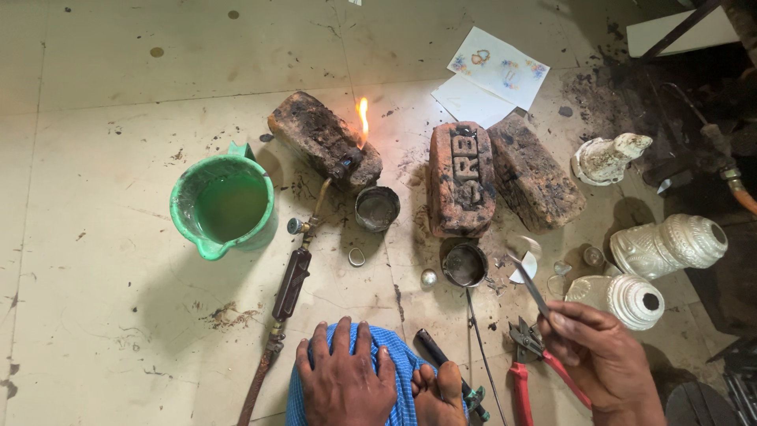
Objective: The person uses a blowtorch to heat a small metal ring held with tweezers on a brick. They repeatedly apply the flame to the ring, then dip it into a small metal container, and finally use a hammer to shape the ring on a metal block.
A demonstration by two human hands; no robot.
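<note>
Stained floor around, the right hand at five o'clock pinches thin, stiff, light tweezers by their rear end, tips toward a small bowl, while the left hand rests open on a knee.

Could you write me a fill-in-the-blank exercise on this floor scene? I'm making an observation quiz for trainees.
1. The right hand holds thin metal ____ pointing up toward the small metal bowl.
2. The left hand rests flat on the person's ____, covered in blue cloth.
3. The torch lying on the floor burns with its flame against a blackened ____.
4. The jug holding liquid is ____ in colour.

Missing words: tweezers; knee; brick; green
</note>
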